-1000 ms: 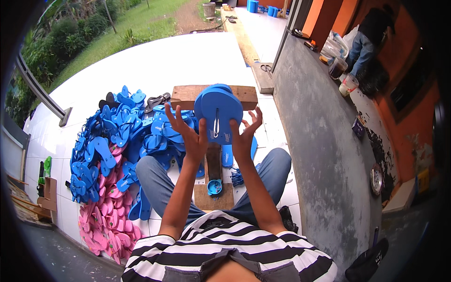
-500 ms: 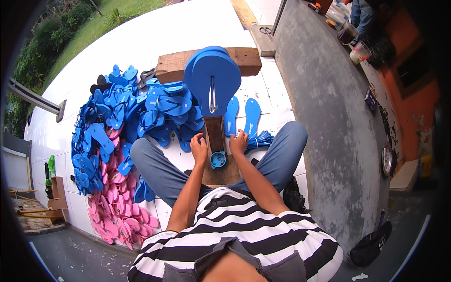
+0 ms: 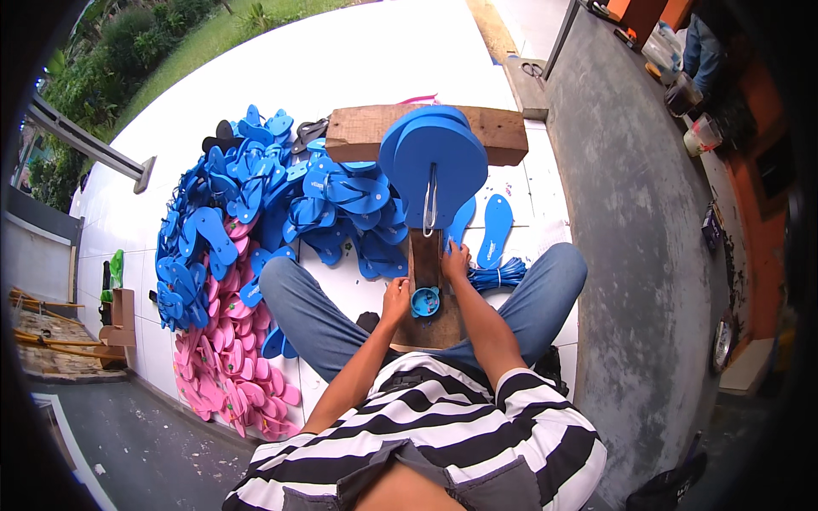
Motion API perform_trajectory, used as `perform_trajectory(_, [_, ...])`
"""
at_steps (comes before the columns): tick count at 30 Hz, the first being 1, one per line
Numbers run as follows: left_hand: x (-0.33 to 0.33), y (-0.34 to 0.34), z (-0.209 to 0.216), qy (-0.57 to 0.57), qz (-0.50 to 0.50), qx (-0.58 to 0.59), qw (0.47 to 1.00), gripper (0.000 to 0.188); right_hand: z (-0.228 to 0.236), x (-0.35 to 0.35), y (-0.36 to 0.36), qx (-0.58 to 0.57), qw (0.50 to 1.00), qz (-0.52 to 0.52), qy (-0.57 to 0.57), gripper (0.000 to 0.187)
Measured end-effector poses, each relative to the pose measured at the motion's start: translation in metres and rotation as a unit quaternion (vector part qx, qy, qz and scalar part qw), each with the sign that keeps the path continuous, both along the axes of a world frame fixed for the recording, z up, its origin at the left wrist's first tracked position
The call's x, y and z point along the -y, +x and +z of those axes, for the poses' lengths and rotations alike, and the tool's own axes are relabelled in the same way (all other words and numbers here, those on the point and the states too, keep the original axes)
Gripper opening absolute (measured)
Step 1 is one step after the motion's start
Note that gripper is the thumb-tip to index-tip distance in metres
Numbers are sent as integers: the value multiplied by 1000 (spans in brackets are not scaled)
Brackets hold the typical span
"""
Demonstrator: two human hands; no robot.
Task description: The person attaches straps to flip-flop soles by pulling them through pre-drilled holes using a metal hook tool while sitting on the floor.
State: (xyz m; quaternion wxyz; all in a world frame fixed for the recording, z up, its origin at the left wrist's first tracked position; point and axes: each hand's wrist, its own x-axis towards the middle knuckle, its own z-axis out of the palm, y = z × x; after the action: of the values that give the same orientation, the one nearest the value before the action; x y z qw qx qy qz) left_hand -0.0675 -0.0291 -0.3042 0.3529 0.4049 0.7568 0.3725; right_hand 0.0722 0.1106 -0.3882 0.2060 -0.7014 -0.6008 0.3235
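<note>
My left hand [image 3: 395, 300] is closed with curled fingers beside a small blue cup [image 3: 425, 301] of tiny pieces; whatever it holds is hidden. My right hand [image 3: 457, 261] is also closed, its fingertips at the near end of a flat blue flip-flop sole [image 3: 461, 223]; whether it grips the sole is unclear. A second blue sole [image 3: 496, 230] lies to the right, and a bundle of blue straps [image 3: 498, 275] is close by. Ahead of my hands, stacked blue soles [image 3: 434, 162] stand against a wooden block [image 3: 351, 132], with a long metal loop [image 3: 430, 200] in front.
Blue flip-flops [image 3: 243, 183] are heaped at the left, with pink flip-flops [image 3: 234, 358] nearer me. A wooden post [image 3: 426, 264] runs between my legs. Scissors [image 3: 532, 70] lie on a ledge at the far right. Another person's legs [image 3: 703, 51] show at the upper right.
The whole view has shifted, moving the scene rightward. My left hand has come lower, closer to the blue cup, and its fingers are more curled. My right hand has reached up to the sole's near end.
</note>
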Motion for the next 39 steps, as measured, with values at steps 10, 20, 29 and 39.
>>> perform_trajectory(10, [4,27,40,-85,-176,-195,961,102,31,3,44,91,955,-239,148,21])
perform_trajectory(20, [5,39,24,-101,-219,-164,957,107,5,33,98,-145,795,-557,-194,62])
perform_trajectory(29, [2,51,100,-56,-158,-195,966,62,-7,27,106,-308,775,-521,-181,58])
perform_trajectory(39, [-70,110,62,166,-254,156,940,51,111,26,99,-230,948,-214,56,58])
